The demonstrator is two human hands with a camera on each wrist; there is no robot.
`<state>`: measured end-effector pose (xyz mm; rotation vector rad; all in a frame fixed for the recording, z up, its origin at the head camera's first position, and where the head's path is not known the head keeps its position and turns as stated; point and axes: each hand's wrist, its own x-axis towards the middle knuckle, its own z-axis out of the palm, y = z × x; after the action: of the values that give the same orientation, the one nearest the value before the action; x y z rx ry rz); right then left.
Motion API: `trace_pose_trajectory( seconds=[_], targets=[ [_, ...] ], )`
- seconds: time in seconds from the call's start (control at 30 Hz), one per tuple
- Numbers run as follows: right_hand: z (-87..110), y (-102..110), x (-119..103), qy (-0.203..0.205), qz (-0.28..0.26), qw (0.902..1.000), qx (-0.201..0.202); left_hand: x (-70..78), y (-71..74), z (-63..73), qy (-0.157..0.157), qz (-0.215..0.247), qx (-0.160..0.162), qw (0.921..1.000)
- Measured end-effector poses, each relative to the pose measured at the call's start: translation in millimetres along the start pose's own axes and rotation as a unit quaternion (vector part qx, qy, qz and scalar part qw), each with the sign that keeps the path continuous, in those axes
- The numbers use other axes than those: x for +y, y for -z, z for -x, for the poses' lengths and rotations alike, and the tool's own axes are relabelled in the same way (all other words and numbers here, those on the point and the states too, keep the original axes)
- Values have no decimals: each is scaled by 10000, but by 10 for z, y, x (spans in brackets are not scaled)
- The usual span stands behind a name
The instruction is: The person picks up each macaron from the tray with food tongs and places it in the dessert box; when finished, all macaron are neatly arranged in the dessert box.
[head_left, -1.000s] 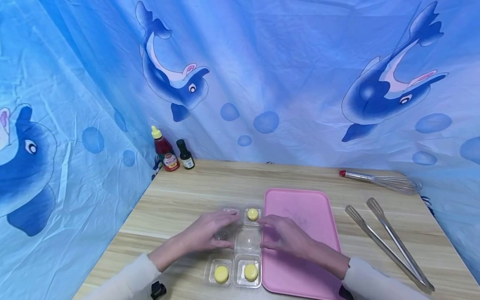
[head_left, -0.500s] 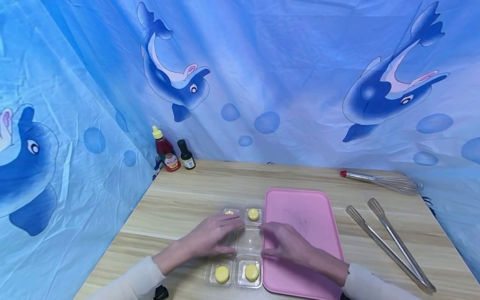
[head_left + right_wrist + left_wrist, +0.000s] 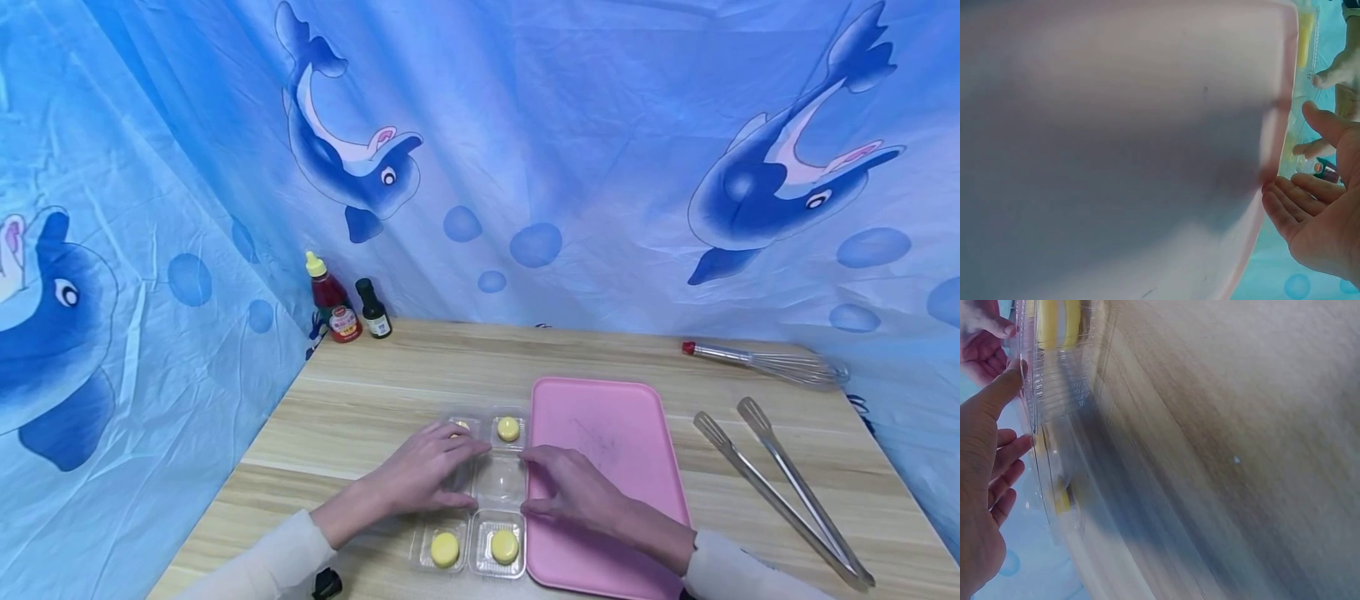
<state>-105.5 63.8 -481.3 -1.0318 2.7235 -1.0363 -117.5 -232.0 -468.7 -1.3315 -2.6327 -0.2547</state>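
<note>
Clear plastic boxes with raised lids stand in a block, each with one yellow macaron: near left macaron (image 3: 445, 550), near right macaron (image 3: 505, 547), far right macaron (image 3: 508, 429), and a far left one partly hidden by my left hand (image 3: 427, 473). That hand arches over the block's left side; in the left wrist view its thumb and fingertips touch the edge of a clear box (image 3: 1060, 394). My right hand (image 3: 576, 490) hovers at the block's right side, fingers loosely bent, over the left rim of a pink tray (image 3: 633, 467). Between the hands lies clear plastic (image 3: 499, 482).
To the right of the tray lie steel tongs (image 3: 787, 483), spread apart. Behind them is a whisk (image 3: 757, 360) with a red handle end. A red sauce bottle (image 3: 333, 304) and a small dark bottle (image 3: 373, 310) stand at the back left corner, before the dolphin curtain (image 3: 585, 150).
My left hand has shifted right and a little nearer, so the far left macaron now shows in part. My right hand has also come slightly nearer. The boxes look unmoved.
</note>
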Motion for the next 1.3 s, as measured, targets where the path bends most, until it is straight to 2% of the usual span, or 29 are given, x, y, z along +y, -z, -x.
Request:
trace_pose_trajectory(
  seconds=[0.37, 0.5, 0.63, 0.8, 0.9, 0.97, 1.17, 1.23, 1.3],
  targets=[
    [9, -4, -10, -84, -216, 9996, 169, 6, 18, -36, -43, 175, 37, 9998],
    [30, 20, -37, -89, -561, 9980, 265, 20, 65, -43, 0, 303, 67, 9995],
    [44, 50, -57, 57, -1122, 9929, 382, 52, 125, -47, 252, 733, 74, 9970],
    [42, 75, -72, 366, -1682, 9827, 689, 109, 184, -72, 481, 1446, 259, 9880],
    [39, 93, -88, 465, -2121, 9732, 762, 132, 191, -86, 443, 1639, 456, 9844],
    [38, 110, -102, 377, -2519, 9644, 710, 144, 193, -95, 408, 1672, 590, 9833],
    [32, 178, -141, -206, -3775, 9245, 494, 172, 222, -120, 416, 1656, 796, 9821],
    [25, 205, -167, -393, -3986, 9152, 451, 178, 239, -125, 433, 1611, 814, 9826],
    [16, 230, -195, -576, -4090, 9098, 412, 181, 255, -124, 463, 1564, 795, 9834]
  ],
)
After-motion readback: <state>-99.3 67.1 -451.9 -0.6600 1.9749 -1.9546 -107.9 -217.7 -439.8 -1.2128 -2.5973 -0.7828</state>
